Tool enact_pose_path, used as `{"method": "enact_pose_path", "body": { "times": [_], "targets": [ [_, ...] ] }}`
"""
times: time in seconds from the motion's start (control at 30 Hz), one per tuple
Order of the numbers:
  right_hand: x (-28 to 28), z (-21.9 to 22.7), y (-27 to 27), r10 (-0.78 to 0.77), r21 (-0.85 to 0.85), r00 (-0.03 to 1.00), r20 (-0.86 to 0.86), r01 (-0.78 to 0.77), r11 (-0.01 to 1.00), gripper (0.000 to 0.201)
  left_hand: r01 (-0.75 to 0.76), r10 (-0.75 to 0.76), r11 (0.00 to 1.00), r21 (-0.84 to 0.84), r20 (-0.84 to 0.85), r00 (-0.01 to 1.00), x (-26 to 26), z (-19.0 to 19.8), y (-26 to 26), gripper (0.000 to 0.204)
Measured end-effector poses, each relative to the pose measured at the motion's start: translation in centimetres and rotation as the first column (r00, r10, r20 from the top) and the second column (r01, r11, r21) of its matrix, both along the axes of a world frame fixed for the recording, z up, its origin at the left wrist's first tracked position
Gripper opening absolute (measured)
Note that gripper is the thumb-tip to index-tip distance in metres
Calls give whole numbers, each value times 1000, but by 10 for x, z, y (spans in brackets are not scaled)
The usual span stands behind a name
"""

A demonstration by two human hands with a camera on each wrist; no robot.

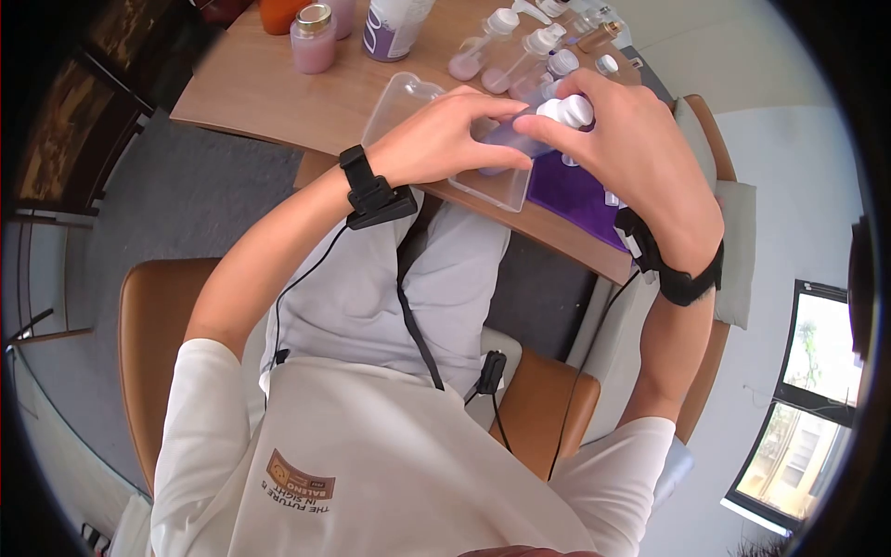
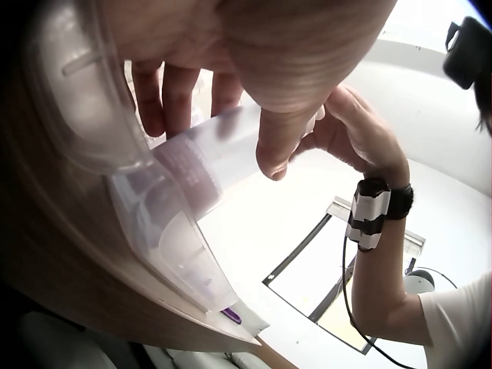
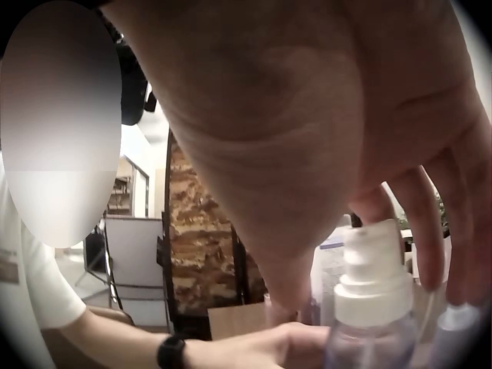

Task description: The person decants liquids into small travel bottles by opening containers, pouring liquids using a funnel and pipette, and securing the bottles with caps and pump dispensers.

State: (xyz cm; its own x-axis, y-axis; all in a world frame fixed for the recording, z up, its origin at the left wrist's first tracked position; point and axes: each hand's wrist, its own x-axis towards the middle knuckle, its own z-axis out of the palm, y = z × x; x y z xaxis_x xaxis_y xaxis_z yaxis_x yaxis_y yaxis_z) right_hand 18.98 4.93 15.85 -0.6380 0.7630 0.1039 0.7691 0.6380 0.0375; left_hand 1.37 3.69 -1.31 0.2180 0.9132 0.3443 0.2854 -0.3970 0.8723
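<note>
A clear pump bottle [image 1: 520, 139] with a white pump head [image 3: 373, 284] is tilted between both hands, over the table's front edge. Pinkish contents show toward its lower end in the left wrist view. My left hand [image 1: 445, 139] grips the bottle's body, thumb [image 2: 277, 146] on the near side and fingers on the far side. Around the white top, my right hand [image 1: 631, 139] holds with thumb and forefinger; its other fingers [image 3: 423, 223] reach out behind. Beneath the left hand lies a clear plastic box [image 1: 506, 195], its end overlapped by the bottle in this view.
Several pump bottles [image 1: 483, 46] with pink contents stand behind the hands, beside smaller bottles [image 1: 599, 37]. A pink jar [image 1: 314, 42] and a white-and-purple tub [image 1: 394, 32] stand at the back left. A purple mat [image 1: 580, 209] lies by the front edge of the wooden table [image 1: 251, 93].
</note>
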Motion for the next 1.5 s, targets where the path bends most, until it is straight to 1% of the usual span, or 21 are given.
{"method": "enact_pose_path", "body": {
  "times": [0.03,0.13,0.23,0.33,0.37,0.5,0.6,0.7,0.8,0.83,0.9,1.0,1.07,1.1,1.13,1.17,1.2,1.27,1.33,1.37,1.5],
  "targets": [
    [1,1,5,-23,-52,999,39,25,998,34,9,-9,1000,-17,2,1000,0,2,0,77],
    [5,1,10,67,-122,995,71,-58,991,41,9,-9,1000,-7,9,1000,1,0,2,75],
    [12,11,13,218,-52,973,73,-215,975,36,24,-24,1000,-7,7,1000,1,5,1,74],
    [20,27,16,204,-126,978,-50,-208,970,35,-5,6,999,33,-15,1000,1,3,1,73],
    [20,34,13,160,-172,984,-79,-172,970,37,5,-5,1000,19,-7,1000,1,4,0,73],
    [27,50,9,112,-134,978,-178,-137,981,37,12,-12,1000,6,-1,1000,0,6,-1,74],
    [39,61,6,-38,-209,983,-182,-1,978,37,9,-9,1000,15,-9,1000,0,5,0,75],
    [54,60,7,-52,-182,954,-294,-3,983,38,2,-1,999,38,-11,1000,1,0,2,76],
    [67,73,-2,-220,-254,928,-299,145,956,37,-4,4,1000,29,-14,1000,1,-5,3,75],
    [78,73,1,-209,-279,899,-386,103,955,37,-4,4,1000,20,-14,1000,1,-6,4,75],
    [111,66,9,-189,-304,816,-546,17,952,37,-6,6,1000,20,-8,1000,2,-4,3,73],
    [149,41,20,-269,-259,808,-525,149,954,39,-4,4,1000,26,3,1000,1,0,2,73],
    [162,15,29,-370,-330,775,-512,221,918,40,6,-6,1000,24,0,1000,2,-1,3,73],
    [167,-1,34,-367,-264,801,-474,269,926,39,11,-11,1000,23,-7,1000,3,-3,5,73],
    [170,-20,35,-424,-280,758,-496,323,904,39,16,-15,1000,21,-15,1000,3,-4,6,73],
    [178,-39,38,-393,-221,775,-495,324,920,41,13,-13,1000,6,4,1000,4,-4,5,61],
    [173,-52,35,-410,-150,786,-463,386,910,44,15,-15,1000,5,4,1000,4,-2,4,61],
    [159,-76,26,-455,-86,769,-449,469,879,45,13,-13,1000,-2,2,1000,4,1,3,61],
    [162,-105,31,-453,-16,791,-411,491,871,47,17,-17,1000,14,-21,1000,4,2,4,62],
    [154,-111,27,-425,54,820,-384,479,876,48,19,-18,1000,22,-32,999,4,3,4,63],
    [138,-130,18,-458,148,837,-298,515,844,45,14,-16,997,80,31,999,2,10,-1,65]
  ]
}}
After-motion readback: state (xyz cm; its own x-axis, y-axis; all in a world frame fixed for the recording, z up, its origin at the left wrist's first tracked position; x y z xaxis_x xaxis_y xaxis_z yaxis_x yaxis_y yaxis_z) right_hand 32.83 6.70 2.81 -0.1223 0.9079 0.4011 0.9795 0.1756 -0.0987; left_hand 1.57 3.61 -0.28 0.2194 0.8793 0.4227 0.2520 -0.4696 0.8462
